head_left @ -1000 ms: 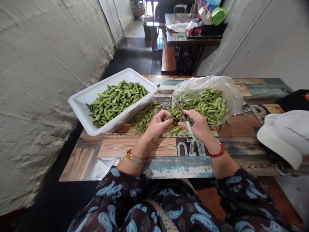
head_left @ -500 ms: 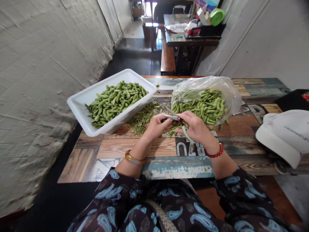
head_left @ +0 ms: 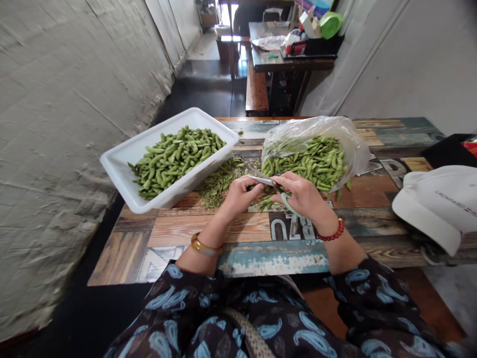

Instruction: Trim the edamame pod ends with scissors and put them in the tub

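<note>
My right hand [head_left: 302, 195] is closed round the green handles of a pair of scissors [head_left: 261, 180], whose blades point left toward my other hand. Fingers bent in a pinch, my left hand [head_left: 242, 194] is at the blade tips; what it pinches is mostly hidden, perhaps a soybean pod. Just beyond my hands, a clear plastic bag [head_left: 356, 144] lies on its side with green soybean pods [head_left: 320, 161] spilling from its mouth. To the left stands a white plastic tub [head_left: 122, 181] with a heap of pods [head_left: 179, 159] in it. Trimmed stem bits [head_left: 216, 186] lie between tub and bag.
All this rests on a patchwork wooden table [head_left: 208, 228]. A white cap [head_left: 436, 199] lies at the right, with a black object [head_left: 447, 151] behind it. A rough wall [head_left: 67, 109] runs along the left. Farther back are a bench [head_left: 257, 92] and another table [head_left: 294, 63].
The scissor blades have come closer together near my left fingers. Both hands stay in nearly the same place, and the whole view has shifted slightly.
</note>
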Action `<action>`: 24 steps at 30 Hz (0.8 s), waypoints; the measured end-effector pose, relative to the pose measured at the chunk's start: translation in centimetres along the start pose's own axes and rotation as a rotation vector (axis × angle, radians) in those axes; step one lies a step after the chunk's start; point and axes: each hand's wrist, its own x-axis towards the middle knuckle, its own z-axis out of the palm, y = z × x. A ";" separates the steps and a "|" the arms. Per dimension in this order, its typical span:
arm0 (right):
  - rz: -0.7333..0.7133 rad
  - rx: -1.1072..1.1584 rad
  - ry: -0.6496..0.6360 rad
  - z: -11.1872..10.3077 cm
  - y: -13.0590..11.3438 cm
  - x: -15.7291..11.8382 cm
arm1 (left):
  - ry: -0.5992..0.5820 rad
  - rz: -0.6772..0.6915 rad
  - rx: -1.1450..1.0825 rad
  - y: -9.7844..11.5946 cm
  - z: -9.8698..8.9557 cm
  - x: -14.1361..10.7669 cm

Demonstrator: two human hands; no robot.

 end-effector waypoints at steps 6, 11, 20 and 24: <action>-0.013 0.000 0.008 -0.1 -0.1 0.1 | -0.049 -0.018 -0.036 -0.1 -0.3 -0.1; -0.023 0.033 0.011 -0.1 0.0 0.1 | -0.082 -0.036 -0.146 -0.5 -0.4 -0.2; -0.076 0.112 -0.022 0.0 0.4 0.1 | -0.129 -0.064 -0.191 -0.3 -0.8 -0.3; -0.072 0.106 -0.044 0.0 0.4 0.1 | -0.126 -0.137 -0.328 -0.1 -0.5 -0.4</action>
